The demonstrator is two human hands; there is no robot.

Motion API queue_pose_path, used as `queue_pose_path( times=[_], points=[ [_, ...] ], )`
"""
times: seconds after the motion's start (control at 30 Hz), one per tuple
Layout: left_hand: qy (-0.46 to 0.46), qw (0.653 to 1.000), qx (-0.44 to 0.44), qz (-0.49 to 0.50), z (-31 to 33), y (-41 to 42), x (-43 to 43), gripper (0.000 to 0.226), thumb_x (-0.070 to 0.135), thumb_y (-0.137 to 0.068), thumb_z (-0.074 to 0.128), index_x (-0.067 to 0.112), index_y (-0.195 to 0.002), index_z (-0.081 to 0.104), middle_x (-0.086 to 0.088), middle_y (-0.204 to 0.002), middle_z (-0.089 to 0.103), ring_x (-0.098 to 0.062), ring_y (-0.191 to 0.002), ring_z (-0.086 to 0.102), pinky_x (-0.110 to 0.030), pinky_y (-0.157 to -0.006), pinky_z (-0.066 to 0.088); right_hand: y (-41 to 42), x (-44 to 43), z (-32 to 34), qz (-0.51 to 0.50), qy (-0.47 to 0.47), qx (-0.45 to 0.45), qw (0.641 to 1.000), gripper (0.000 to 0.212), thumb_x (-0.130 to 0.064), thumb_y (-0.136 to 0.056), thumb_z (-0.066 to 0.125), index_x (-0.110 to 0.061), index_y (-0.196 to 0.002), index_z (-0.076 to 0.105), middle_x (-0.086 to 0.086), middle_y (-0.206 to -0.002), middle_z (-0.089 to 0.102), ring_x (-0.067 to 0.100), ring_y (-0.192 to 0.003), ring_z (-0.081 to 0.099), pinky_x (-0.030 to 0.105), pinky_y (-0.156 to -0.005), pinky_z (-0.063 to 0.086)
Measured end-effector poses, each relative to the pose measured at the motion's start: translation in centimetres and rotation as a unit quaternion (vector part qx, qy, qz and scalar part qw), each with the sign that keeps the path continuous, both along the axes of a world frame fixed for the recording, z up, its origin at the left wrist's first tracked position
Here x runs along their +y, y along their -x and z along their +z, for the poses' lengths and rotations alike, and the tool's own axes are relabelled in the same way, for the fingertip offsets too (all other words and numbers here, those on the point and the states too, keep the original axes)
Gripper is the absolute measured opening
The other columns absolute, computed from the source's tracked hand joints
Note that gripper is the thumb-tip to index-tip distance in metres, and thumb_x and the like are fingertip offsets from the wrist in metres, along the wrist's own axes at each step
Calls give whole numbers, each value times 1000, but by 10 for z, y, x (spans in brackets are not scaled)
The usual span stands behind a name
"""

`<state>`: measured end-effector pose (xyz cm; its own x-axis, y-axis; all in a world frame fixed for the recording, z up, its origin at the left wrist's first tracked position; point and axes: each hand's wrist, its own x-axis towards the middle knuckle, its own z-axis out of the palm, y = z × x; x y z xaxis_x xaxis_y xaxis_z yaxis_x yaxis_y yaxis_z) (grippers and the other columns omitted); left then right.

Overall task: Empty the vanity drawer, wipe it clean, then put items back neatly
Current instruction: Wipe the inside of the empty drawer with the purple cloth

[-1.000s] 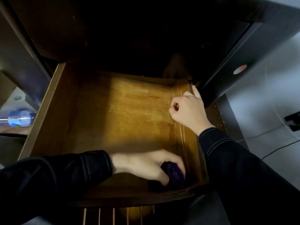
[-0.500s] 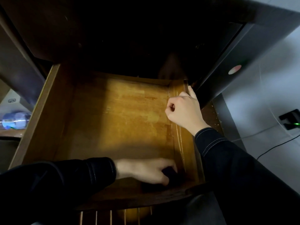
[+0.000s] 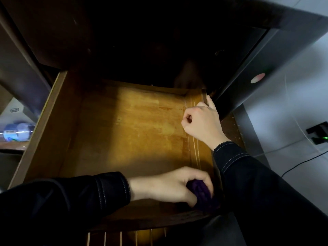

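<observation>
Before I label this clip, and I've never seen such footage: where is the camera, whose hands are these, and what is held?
There is no machine here. A person wears one camera on the head, and it looks down at their own two hands. Below them is an open wooden drawer. The left hand grips a purple cloth in the drawer's near right corner, apparently wiping. The right hand, fingers curled, holds the top of the drawer's right wall, probably to steady it. A blurred bottle lies outside, at the far left.
</observation>
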<state>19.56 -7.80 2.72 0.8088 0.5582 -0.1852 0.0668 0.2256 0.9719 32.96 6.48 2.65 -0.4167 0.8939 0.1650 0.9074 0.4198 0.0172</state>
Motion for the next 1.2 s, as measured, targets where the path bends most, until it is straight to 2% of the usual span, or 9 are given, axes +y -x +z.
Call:
queue_pose_path(
  times=[0.2, 0.33, 0.53, 0.6, 0.67, 0.77, 0.87, 1.0, 1.2],
  points=[
    [-98, 972, 186, -103, -22, 7, 9, 40, -6, -91, 55, 7, -129, 54, -12, -125, 56, -15, -103, 50, -31, -86, 45, -1, -1, 0, -3, 4, 0, 1000, 22, -34, -90, 57, -28, -73, 68, -13, -66, 56, 13, -87, 56, 46, -127, 8],
    [-79, 984, 135, -88, -25, 13, 9, 39, -10, -86, 56, 10, -120, 60, 4, -110, 55, -8, -100, 52, -25, -85, 47, -1, -1, 0, -2, 1, 13, 1000, 22, -33, -91, 57, -27, -72, 68, -13, -67, 59, 12, -88, 56, 45, -127, 6],
    [-87, 969, 217, -84, -46, 4, 12, 40, 7, -92, 62, 15, -130, 55, -5, -125, 57, -21, -108, 55, -34, -88, 49, -3, -1, 1, 2, -1, 63, 998, 20, -30, -91, 58, -25, -74, 67, -12, -75, 64, 11, -89, 52, 40, -127, 11],
    [-102, 969, 219, -48, -52, 6, 15, 35, 10, -88, 68, 18, -121, 60, -3, -113, 62, -16, -99, 58, -31, -82, 51, -5, -3, 1, 2, -16, 111, 994, 17, -26, -90, 60, -22, -76, 68, -10, -82, 64, 15, -94, 52, 44, -119, 31],
    [-96, 968, 225, 47, -56, 13, 23, 27, 14, -85, 71, 22, -110, 62, 4, -98, 66, -14, -91, 63, -29, -76, 53, -6, -6, 3, -5, -36, 154, 987, 10, -22, -88, 61, -19, -81, 68, -7, -90, 62, 17, -99, 51, 41, -96, 49],
    [-128, 933, 253, 223, -63, 30, 43, 28, 18, -84, 72, 15, -110, 60, -4, -98, 71, -20, -92, 68, -38, -83, 56, -7, -8, 5, -34, -64, 175, 982, 11, -17, -86, 62, -15, -96, 67, -3, -106, 58, 17, -106, 49, 33, -80, 51],
    [-202, 895, 238, 320, -61, 44, 58, 31, 20, -82, 74, 27, -107, 57, 11, -93, 69, -2, -86, 65, -26, -80, 52, -12, -10, 5, -112, -73, 207, 969, 25, -15, -87, 63, -16, -112, 61, 0, -121, 50, 21, -110, 52, 32, -76, 49],
    [-288, 866, 184, 366, -45, 50, 78, 37, 21, -80, 76, 38, -104, 53, 23, -98, 66, 4, -91, 63, -11, -76, 48, -20, -17, 0, -176, 44, 309, 934, 45, -23, -96, 59, -25, -137, 40, 3, -132, 49, 21, -91, 65, 32, -69, 51],
    [-392, 840, 288, 241, -50, 23, 129, 34, 5, -81, 69, 19, -110, 57, 2, -108, 66, -18, -102, 63, -27, -87, 51, -20, -21, 7, -184, 66, 345, 918, 45, -29, -98, 58, -26, -139, 39, 2, -130, 54, 21, -91, 66, 34, -74, 54]
  ],
)
